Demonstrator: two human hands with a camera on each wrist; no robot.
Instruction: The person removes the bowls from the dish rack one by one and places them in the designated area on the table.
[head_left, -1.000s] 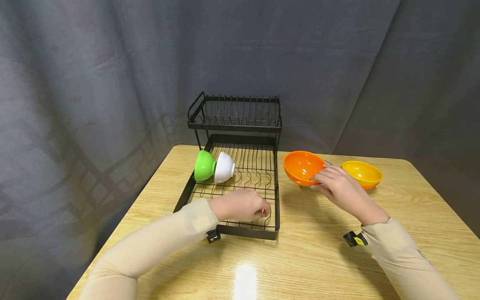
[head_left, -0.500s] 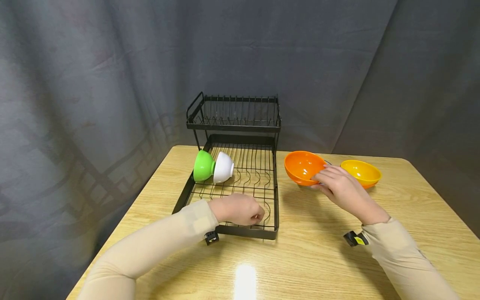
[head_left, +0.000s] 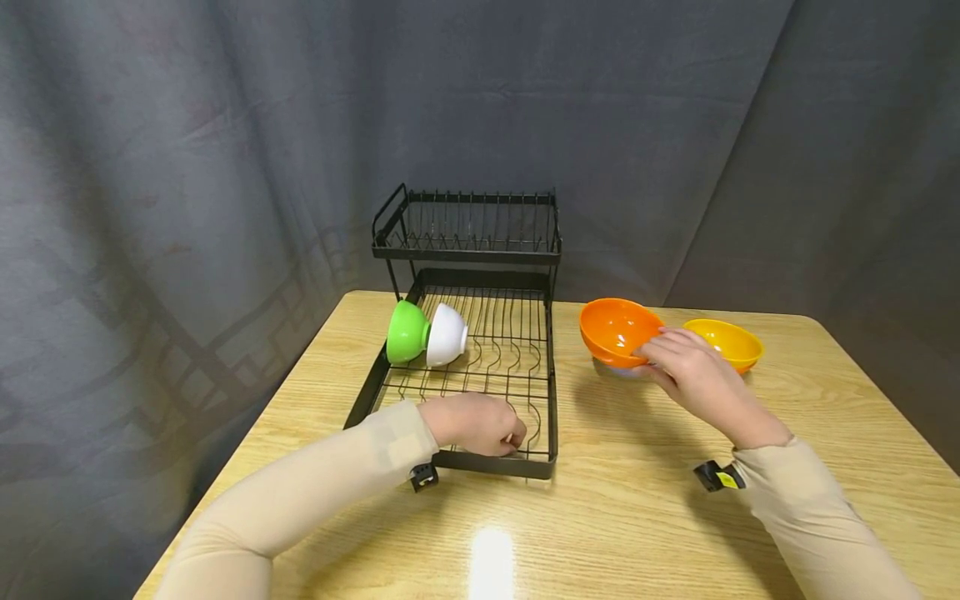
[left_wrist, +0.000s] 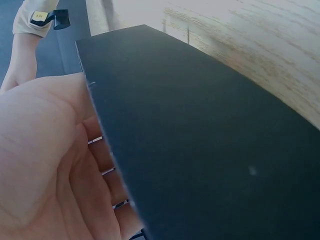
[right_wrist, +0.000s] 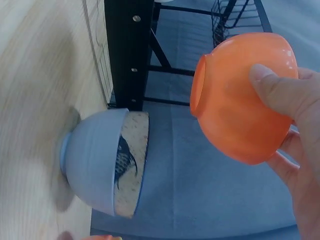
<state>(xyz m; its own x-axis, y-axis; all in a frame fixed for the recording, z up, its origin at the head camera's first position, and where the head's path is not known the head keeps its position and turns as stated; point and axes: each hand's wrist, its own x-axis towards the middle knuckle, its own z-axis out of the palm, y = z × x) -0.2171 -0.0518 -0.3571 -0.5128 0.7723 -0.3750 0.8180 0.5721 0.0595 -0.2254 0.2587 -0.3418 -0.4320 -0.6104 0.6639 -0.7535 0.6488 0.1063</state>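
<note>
My right hand pinches the rim of an orange bowl, fingers inside and thumb outside. In the right wrist view, this bowl is raised above a pale bowl with a dark fish pattern inside, and the two are apart. My left hand lies low in the front of a black two-tier dish rack. Its fingers are loosely bent behind the front rail, which partly hides them; no dish shows in that hand. A green bowl and a white bowl stand on edge at the rack's left.
A yellow bowl sits at the right, with orange visible beneath it. The rack's upper tier stands at the back, before a grey curtain. The wooden tabletop extends in front of the rack.
The orange bowl has moved slightly right with my right hand, and more of the pale bowl shows beneath it. My left hand has shifted a little left within the rack.
</note>
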